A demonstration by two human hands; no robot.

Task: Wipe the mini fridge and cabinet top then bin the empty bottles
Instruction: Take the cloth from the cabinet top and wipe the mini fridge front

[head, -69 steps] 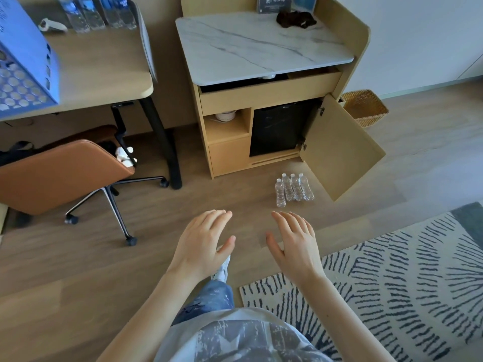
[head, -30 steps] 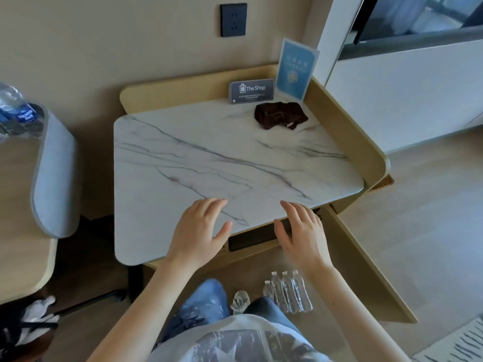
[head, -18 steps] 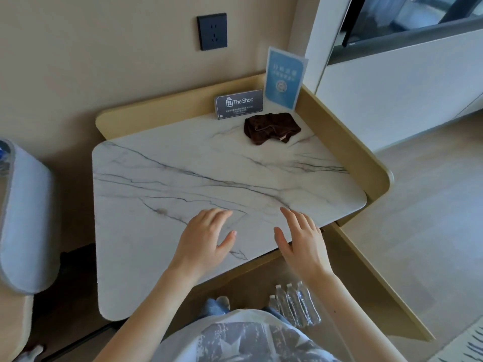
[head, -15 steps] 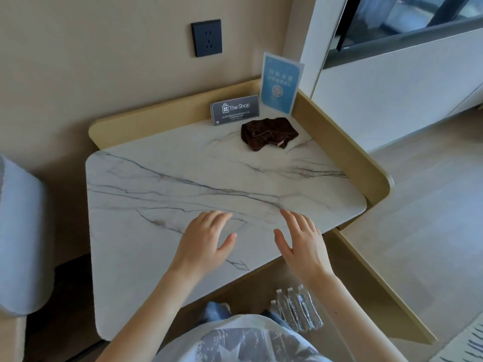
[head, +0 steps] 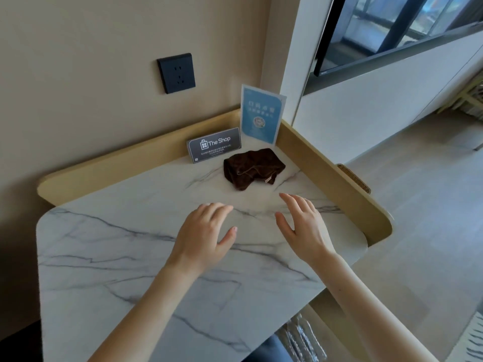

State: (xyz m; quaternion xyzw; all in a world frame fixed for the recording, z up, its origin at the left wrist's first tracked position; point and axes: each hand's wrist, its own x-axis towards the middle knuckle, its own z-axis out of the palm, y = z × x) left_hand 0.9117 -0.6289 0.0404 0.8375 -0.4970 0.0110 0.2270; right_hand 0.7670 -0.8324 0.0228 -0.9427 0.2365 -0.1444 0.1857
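Observation:
A crumpled dark brown cloth (head: 253, 168) lies at the back right corner of the white marble cabinet top (head: 109, 257). My left hand (head: 206, 235) hovers over the middle of the top, fingers apart and empty. My right hand (head: 303, 226) is beside it, open, its fingertips a short way in front of the cloth. Several clear plastic bottles (head: 300, 340) show on the floor below the top's front edge, partly hidden by my right arm. The mini fridge is out of sight under the top.
A wooden rim (head: 334, 178) rises along the back and right sides of the top. A dark "The Shop" sign (head: 214, 145) and a blue card (head: 261, 114) stand against it behind the cloth. A black wall socket (head: 176, 73) is above. A wicker basket's edge (head: 354, 177) peeks beyond the right rim.
I have come closer to the cabinet and both hands have moved forward over the marble top toward the cloth. The bottles have slid nearly out of view below.

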